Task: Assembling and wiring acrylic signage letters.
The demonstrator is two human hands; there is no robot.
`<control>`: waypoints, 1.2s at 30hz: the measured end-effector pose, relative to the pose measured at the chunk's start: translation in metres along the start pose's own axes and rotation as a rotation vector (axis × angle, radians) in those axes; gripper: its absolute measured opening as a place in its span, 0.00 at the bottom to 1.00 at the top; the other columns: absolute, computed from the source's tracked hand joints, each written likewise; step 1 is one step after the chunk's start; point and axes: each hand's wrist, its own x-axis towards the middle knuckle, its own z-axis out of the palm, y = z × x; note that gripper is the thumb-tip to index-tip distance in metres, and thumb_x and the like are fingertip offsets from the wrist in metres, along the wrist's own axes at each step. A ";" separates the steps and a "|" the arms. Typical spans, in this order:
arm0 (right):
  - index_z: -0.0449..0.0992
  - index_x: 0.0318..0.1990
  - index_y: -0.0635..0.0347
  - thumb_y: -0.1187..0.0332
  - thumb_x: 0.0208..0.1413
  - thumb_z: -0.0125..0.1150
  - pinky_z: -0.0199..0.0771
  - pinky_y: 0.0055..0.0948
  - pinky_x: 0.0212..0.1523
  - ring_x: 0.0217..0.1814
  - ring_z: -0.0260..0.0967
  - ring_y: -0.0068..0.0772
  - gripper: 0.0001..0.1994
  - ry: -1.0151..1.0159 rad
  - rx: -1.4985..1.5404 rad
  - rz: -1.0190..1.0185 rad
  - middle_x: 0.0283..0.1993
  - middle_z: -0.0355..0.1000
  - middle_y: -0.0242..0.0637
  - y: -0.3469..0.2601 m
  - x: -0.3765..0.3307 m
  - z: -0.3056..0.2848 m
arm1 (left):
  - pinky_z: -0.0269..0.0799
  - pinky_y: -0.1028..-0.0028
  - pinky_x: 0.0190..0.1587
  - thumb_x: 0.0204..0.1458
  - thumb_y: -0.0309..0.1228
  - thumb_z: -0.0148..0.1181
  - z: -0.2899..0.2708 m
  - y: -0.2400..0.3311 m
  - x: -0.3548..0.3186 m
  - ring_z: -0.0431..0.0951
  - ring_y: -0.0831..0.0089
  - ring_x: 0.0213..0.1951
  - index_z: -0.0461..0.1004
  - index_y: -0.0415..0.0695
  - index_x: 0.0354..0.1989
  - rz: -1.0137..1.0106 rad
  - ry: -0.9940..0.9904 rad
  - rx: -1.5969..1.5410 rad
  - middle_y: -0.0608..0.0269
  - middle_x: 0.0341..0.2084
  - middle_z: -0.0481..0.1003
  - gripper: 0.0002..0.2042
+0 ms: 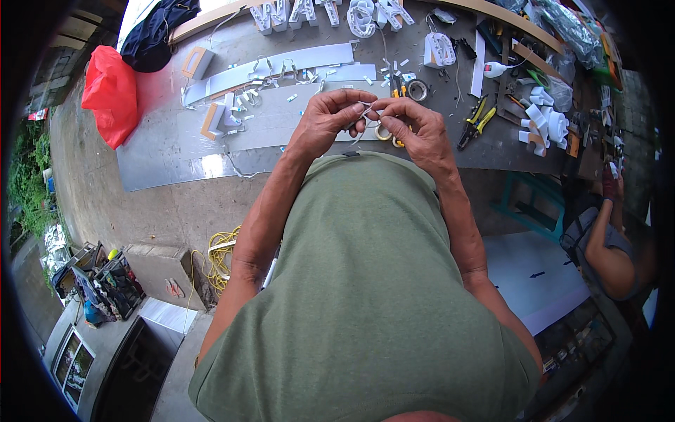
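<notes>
My left hand (329,119) and my right hand (415,128) meet above the near edge of a grey metal worktable (162,151). Together they pinch a small thin white strip (365,107) between their fingertips. Just beyond my right hand a roll of tape (383,132) lies on the table. My green shirt fills the lower middle of the view and hides what is beneath.
Long white strips (295,60) and several white cut scraps litter the table. White letter shapes (309,10) stand at the far edge. Yellow-handled pliers (477,119), a tape roll (418,89) and white bent pieces (545,119) lie to the right. A red bag (112,91) lies at the left. Another person (608,239) sits at the right.
</notes>
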 end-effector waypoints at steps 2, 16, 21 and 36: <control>0.81 0.39 0.65 0.70 0.62 0.64 0.75 0.24 0.40 0.42 0.74 0.21 0.06 -0.006 -0.002 0.009 0.48 0.80 0.35 0.000 0.000 0.000 | 0.73 0.80 0.31 0.63 0.28 0.61 -0.002 -0.001 0.000 0.77 0.81 0.31 0.76 0.35 0.55 -0.018 -0.015 0.014 0.61 0.37 0.82 0.15; 0.81 0.43 0.65 0.70 0.63 0.63 0.76 0.21 0.40 0.41 0.73 0.20 0.07 0.009 0.361 0.216 0.45 0.80 0.38 0.013 0.000 -0.017 | 0.75 0.78 0.35 0.61 0.30 0.64 0.018 0.006 -0.002 0.76 0.81 0.31 0.77 0.37 0.54 0.093 0.115 0.341 0.62 0.35 0.82 0.15; 0.80 0.43 0.66 0.71 0.62 0.65 0.76 0.22 0.40 0.35 0.72 0.18 0.07 -0.032 0.460 0.264 0.46 0.81 0.42 0.015 0.004 -0.020 | 0.76 0.78 0.34 0.59 0.30 0.66 0.020 0.007 -0.002 0.77 0.82 0.30 0.77 0.39 0.54 0.101 0.136 0.479 0.63 0.34 0.82 0.16; 0.81 0.37 0.63 0.74 0.57 0.67 0.72 0.27 0.38 0.36 0.72 0.25 0.03 0.036 -0.229 -0.166 0.35 0.79 0.31 0.014 0.008 -0.013 | 0.80 0.74 0.35 0.63 0.30 0.60 0.016 0.020 -0.004 0.81 0.76 0.32 0.75 0.34 0.54 -0.236 -0.021 0.168 0.57 0.34 0.82 0.15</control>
